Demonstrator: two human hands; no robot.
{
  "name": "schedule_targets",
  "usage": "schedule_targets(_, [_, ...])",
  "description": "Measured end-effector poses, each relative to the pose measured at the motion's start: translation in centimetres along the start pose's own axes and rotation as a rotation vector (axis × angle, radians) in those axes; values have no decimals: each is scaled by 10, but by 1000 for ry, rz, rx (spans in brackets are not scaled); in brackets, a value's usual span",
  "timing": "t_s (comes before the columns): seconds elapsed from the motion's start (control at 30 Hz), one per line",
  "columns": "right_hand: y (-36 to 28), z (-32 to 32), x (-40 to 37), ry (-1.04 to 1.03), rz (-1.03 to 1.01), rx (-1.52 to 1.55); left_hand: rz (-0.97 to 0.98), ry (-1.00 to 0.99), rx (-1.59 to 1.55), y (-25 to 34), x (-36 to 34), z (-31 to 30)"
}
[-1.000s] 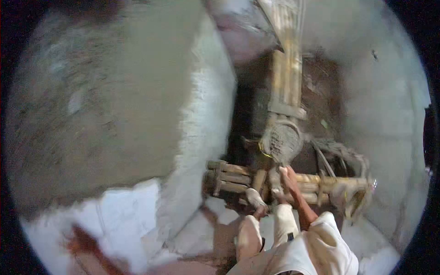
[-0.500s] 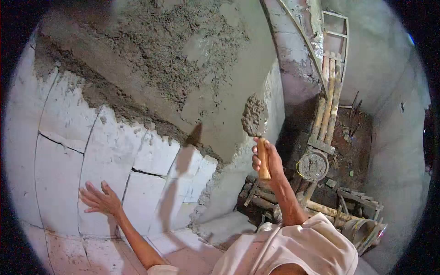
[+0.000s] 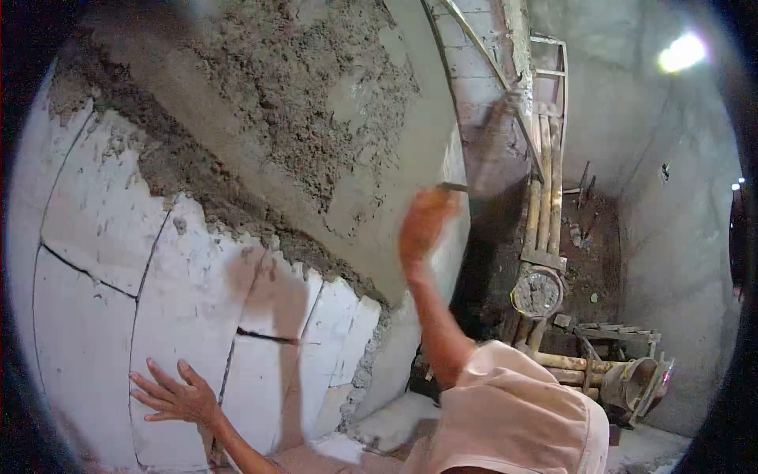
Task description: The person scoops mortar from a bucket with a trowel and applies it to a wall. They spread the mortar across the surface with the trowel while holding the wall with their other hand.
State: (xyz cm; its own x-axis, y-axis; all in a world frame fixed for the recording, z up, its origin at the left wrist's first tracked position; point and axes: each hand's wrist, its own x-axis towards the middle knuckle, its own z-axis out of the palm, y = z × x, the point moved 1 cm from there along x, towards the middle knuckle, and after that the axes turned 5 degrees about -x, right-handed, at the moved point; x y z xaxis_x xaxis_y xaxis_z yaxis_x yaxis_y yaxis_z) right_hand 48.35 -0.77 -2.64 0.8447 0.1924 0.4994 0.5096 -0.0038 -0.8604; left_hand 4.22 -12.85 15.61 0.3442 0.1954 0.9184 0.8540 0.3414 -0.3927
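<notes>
My left hand (image 3: 180,396) has its fingers spread against the white block wall (image 3: 181,316), below the ragged lower edge of the mortar. Raised beside the right edge of the plastered area, my right hand (image 3: 426,221) is closed around the handle of a trowel (image 3: 453,187). Motion smears this hand, and the trowel's blade is too blurred to make out. Grey mortar (image 3: 308,103) covers the upper wall, rough in the middle and smoother toward the right. A shadow of the arm falls on the blocks between my hands.
A round bucket of mortar (image 3: 538,294) stands by bamboo poles (image 3: 545,189) to the right. Lower right are more poles and another bucket (image 3: 632,383). A straight strip (image 3: 489,55) leans at the top, near a ladder-like frame (image 3: 564,95). A bright lamp (image 3: 682,53) shines upper right.
My right hand has swung up and left with the trowel, whose mortar-loaded blade showed clearly before. My left hand stays spread on the blocks, lower in view as the camera has shifted.
</notes>
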Motion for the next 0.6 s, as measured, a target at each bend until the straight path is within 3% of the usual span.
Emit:
schedule_targets(0.03, [-27, 25, -39, -235, -209, -142, 9, -7, 3, -4, -4, -6])
schedule_targets(0.07, [-79, 40, -68, -250, -8, 105, 5, -12, 7, -4, -4, -10])
schedule_targets(0.1, [-133, 25, -71, -692, 431, 460, 5, -4, 7, -3, -1, -9])
schedule_targets(0.13, [-170, 25, -127, -423, -19, 417, -1, 9, 4, 2, 2, -4])
schedule_targets(0.17, [-217, -45, -114, -956, 82, 665, -17, 26, 21, 0, 0, -1])
schedule_targets(0.23, [-249, -122, -88, -1119, 126, 1081, -37, -24, 130, 7, -4, -1])
schedule_targets(0.27, [-228, -112, -96, -1129, 135, 1078, -52, -57, 145, 6, -4, -2])
schedule_targets(0.33, [-171, -73, -111, -749, 54, 824, -60, -25, -7, -1, -6, 0])
schedule_targets(0.37, [-134, -81, -66, -770, -126, 626, -46, -11, -16, 4, 0, -5])
schedule_targets(0.43, [-39, -44, -49, -839, -6, 325, -57, -32, -5, 2, -1, -4])
schedule_targets(0.47, [-7, -39, -33, -912, 292, 550, -52, -37, 4, 3, -1, -2])
schedule_targets(0.53, [-23, -50, 9, -894, 606, 545, -58, -31, -7, 6, -1, -1])
schedule_targets(0.6, [-16, -26, 29, -1018, 925, 1018, -13, 1, -48, 2, 0, 0])
